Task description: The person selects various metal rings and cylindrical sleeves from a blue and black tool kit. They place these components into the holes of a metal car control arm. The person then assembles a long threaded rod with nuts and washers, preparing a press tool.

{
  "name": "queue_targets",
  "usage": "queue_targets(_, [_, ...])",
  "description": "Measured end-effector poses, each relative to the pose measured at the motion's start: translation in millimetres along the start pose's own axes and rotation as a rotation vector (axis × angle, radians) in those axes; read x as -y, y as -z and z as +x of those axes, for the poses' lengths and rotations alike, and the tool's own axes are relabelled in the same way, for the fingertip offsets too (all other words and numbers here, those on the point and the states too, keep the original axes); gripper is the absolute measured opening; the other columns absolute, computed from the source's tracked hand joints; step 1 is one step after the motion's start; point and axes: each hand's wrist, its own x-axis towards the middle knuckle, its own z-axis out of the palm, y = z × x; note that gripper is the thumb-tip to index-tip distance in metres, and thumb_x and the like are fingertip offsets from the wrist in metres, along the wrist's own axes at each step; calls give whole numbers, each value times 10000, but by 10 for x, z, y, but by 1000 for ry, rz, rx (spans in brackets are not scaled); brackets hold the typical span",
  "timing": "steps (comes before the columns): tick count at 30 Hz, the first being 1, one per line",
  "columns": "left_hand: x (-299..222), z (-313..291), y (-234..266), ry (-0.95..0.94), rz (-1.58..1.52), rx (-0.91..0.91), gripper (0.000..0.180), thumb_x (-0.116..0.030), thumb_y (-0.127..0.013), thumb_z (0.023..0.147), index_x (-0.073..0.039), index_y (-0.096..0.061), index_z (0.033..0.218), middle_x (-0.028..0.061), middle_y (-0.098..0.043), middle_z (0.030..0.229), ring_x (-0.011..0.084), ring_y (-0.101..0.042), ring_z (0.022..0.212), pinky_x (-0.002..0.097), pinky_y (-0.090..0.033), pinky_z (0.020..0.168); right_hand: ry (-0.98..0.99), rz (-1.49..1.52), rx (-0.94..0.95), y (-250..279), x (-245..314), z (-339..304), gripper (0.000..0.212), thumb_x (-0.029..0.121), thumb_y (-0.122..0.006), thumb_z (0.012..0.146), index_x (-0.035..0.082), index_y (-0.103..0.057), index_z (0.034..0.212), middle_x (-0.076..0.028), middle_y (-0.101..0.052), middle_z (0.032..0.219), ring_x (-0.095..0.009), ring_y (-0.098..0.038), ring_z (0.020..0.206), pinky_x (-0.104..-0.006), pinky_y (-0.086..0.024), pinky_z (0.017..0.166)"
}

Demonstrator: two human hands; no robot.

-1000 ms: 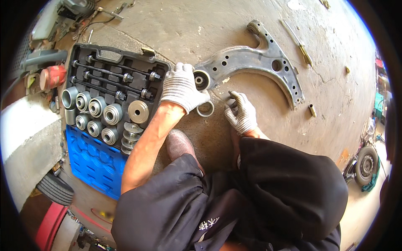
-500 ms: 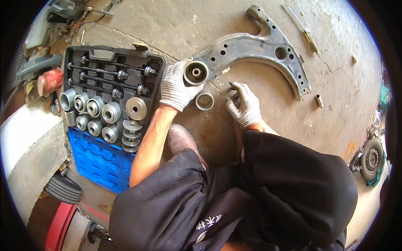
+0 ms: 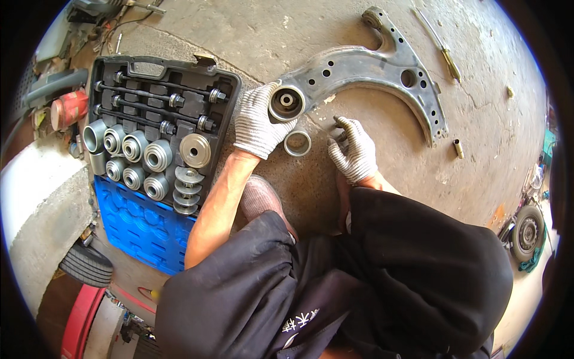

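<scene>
A grey metal control arm (image 3: 373,69) lies on the concrete floor ahead of me. My left hand (image 3: 257,122), in a striped white glove, wraps round its near left end, thumb and fingers on either side of the round bushing (image 3: 286,103). A loose metal ring (image 3: 297,143) rests on the floor just below that end. To the right of the ring my right hand (image 3: 354,149), also gloved, hovers with its fingers curved but apart and nothing visible between them.
An open black tool case (image 3: 229,90) with threaded rods and several metal sleeves (image 3: 158,155) stands at left, partly over a blue moulded tray (image 3: 140,224). A screwdriver (image 3: 445,54) and a small metal tube (image 3: 458,149) lie at right. A wheel (image 3: 528,231) sits far right.
The whole view has shifted slightly. Both hands keep nearly the same pose, the left still on the bushing end and the right still beside the ring.
</scene>
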Motion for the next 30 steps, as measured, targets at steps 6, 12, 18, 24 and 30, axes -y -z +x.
queue_targets(6, [64, -41, -75, -32, -33, -48, 790, -193, -992, 651, -29, -641, 1339, 182, -717, 1214, 405, -671, 1121, 501, -542, 1007, 4, -21, -4, 5, -12, 10, 529, 171, -783, 877, 38, -648, 1371, -176, -704, 1164, -325, -726, 891, -405, -600, 836])
queue_targets(12, [61, 9, -47, -80, -5, -68, 740, -218, -1006, 690, -31, -675, 1324, 175, -730, 1195, 381, -701, 1106, 465, -572, 991, -11, -2, 1, -9, -23, 0, 537, 165, -787, 869, 33, -648, 1370, -175, -703, 1154, -326, -717, 881, -403, -595, 831])
queue_targets(18, [48, -9, -41, -51, -31, -54, 759, -188, -986, 647, -26, -658, 1312, 172, -730, 1209, 401, -685, 1092, 501, -554, 983, -16, 21, 13, -9, -13, 9, 538, 144, -787, 863, 31, -650, 1371, -161, -703, 1139, -298, -706, 850, -387, -593, 804])
queue_targets(24, [50, -16, -66, -27, -45, -53, 764, -192, -987, 646, -35, -658, 1316, 166, -723, 1240, 392, -677, 1134, 495, -547, 1009, -12, 64, 4, -31, -31, 13, 529, 103, -767, 861, 25, -651, 1371, -144, -695, 1120, -275, -698, 845, -363, -589, 800])
queue_targets(30, [115, 27, -84, -45, -67, -59, 754, -275, -1014, 652, -26, -668, 1275, 184, -700, 1209, 395, -680, 1120, 476, -555, 1017, -31, 18, 13, -39, -31, 18, 523, 91, -767, 864, 24, -656, 1370, -145, -698, 1154, -254, -698, 843, -343, -591, 786])
